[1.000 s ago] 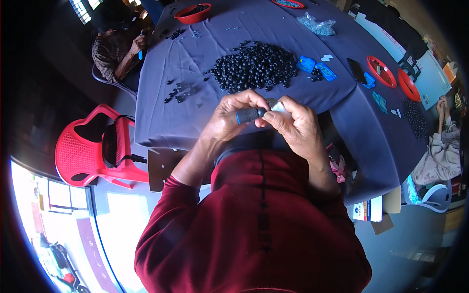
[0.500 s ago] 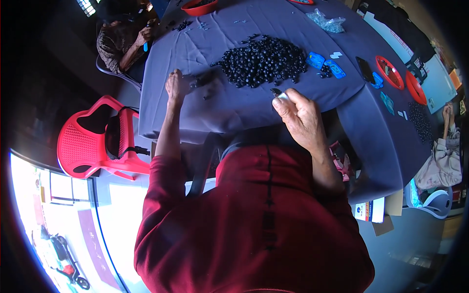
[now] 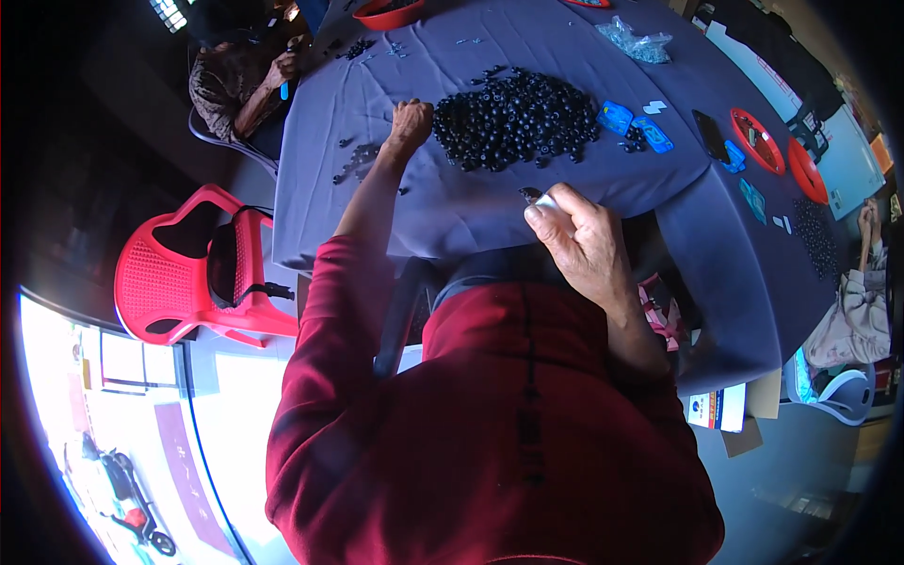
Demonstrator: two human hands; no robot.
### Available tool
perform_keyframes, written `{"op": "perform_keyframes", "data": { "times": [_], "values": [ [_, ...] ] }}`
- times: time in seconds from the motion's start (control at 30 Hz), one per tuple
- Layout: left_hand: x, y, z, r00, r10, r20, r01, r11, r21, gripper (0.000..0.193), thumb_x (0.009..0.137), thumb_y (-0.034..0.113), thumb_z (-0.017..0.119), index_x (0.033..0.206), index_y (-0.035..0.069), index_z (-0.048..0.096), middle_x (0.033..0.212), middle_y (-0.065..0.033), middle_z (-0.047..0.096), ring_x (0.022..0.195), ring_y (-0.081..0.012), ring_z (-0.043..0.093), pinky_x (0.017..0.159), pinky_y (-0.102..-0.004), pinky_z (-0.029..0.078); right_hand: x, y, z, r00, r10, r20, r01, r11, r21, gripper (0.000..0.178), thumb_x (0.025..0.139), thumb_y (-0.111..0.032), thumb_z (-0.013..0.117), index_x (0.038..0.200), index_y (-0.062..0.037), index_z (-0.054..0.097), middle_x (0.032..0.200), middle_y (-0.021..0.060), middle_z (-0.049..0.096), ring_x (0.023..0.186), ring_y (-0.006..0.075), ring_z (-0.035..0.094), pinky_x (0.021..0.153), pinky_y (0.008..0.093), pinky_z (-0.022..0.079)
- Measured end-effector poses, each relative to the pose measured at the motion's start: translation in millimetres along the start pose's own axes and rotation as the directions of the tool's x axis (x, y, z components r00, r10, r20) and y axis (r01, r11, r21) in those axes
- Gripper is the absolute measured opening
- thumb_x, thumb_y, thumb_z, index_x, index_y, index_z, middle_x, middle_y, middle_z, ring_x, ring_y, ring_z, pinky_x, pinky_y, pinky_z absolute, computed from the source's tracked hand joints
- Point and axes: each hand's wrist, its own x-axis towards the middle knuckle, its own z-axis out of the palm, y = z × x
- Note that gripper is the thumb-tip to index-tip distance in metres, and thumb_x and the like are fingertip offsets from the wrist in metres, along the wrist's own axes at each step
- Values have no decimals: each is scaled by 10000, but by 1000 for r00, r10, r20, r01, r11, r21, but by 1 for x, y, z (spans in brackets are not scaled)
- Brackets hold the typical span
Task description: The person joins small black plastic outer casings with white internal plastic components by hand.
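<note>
A heap of small round black parts (image 3: 518,118) lies on the grey tablecloth (image 3: 320,212). At the heap's left edge is my left hand (image 3: 411,124), its fingers curled closed against the black pieces; what they hold, if anything, is hidden. My right hand (image 3: 589,247) is raised over the table's near edge, closed in a pinch. Between its thumb and fingers sits a small white piece (image 3: 545,201) with a dark, curved tip (image 3: 530,194) sticking out to the left. Several loose black parts (image 3: 358,162) are scattered near my left forearm.
Blue plastic cases (image 3: 617,118), a phone (image 3: 709,135) and red trays (image 3: 756,141) lie to the right. A clear bag of small parts (image 3: 636,42) and a red bowl (image 3: 389,13) are farther back. Co-workers sit at left (image 3: 235,94) and right (image 3: 857,301). A red chair (image 3: 193,268) stands left.
My left hand has moved right, from the loose parts at the left to the heap's edge. The right hand keeps its pinch in nearly the same place.
</note>
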Motion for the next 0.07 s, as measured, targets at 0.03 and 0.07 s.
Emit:
{"op": "perform_keyframes", "data": {
  "times": [0.03,0.07],
  "values": [
    [2,-5,7,998,-4,58,3,1000,9,152,729,101,504,824,71,618,885,-152,579,850,-361,544,747,-447,431,0,0,1,1000,8,15,-8,1000,7,249,847,-238,559,741,-20,500,573,50,490,530,88,430,500,256,376],
    [4,-5,10,993,-5,115,3,1000,17,149,738,124,511,823,63,617,908,-152,584,865,-357,545,767,-446,430,0,0,0,1000,11,8,-11,1000,4,249,847,-238,559,741,-20,500,573,50,490,530,88,430,500,256,376]
  ]
}}
